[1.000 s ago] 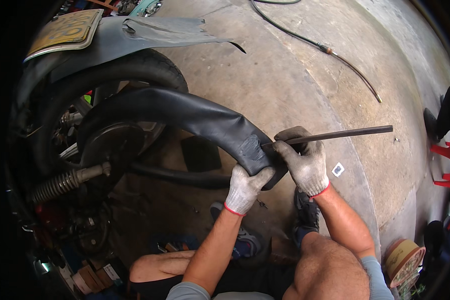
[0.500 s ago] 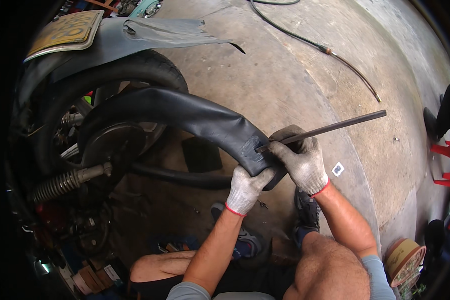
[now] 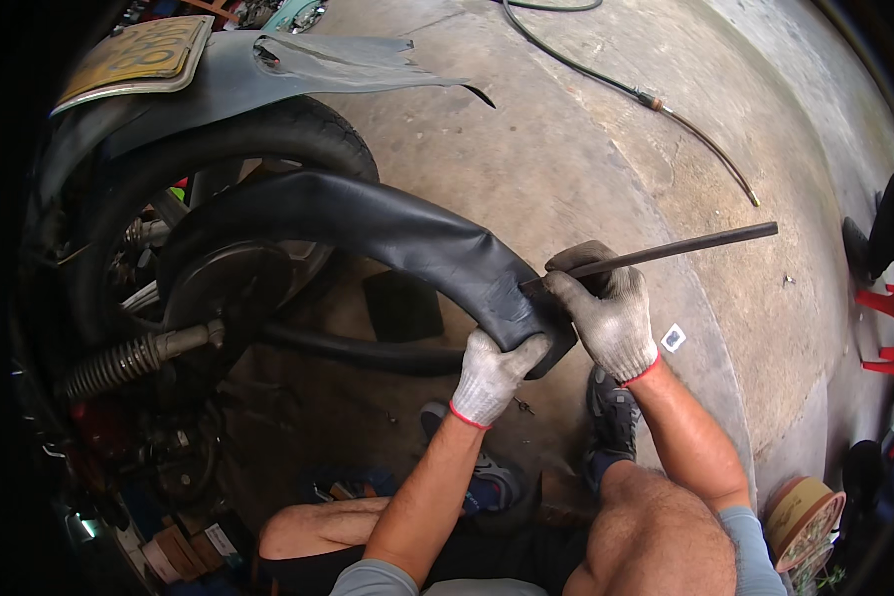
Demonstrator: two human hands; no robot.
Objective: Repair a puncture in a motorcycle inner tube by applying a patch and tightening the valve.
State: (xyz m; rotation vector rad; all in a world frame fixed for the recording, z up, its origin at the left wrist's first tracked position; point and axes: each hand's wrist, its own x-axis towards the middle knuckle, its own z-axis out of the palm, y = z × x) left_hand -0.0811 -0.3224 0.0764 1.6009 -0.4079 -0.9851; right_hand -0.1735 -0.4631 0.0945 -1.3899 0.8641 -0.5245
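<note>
A black rubber inner tube arches out from the motorcycle wheel. Gripping its near end from below, my left hand in a white knit glove has its thumb pressed on top. My right hand, in a greyed glove, is closed around a long dark metal bar, perhaps a file; its far end points up to the right. The bar's lower tip is at the edge of a dull, scuffed patch on the tube. Whether the tip touches the rubber is hard to tell.
A torn grey mudguard with a yellow plate juts over the wheel. A coil-spring shock absorber stands at left. An air hose lies on the concrete. Red plastic furniture and a round tin are at right.
My right hand and the bar have shifted slightly up and to the right, drawing the tip toward the edge of the scuffed patch. My left hand keeps its grip on the tube.
</note>
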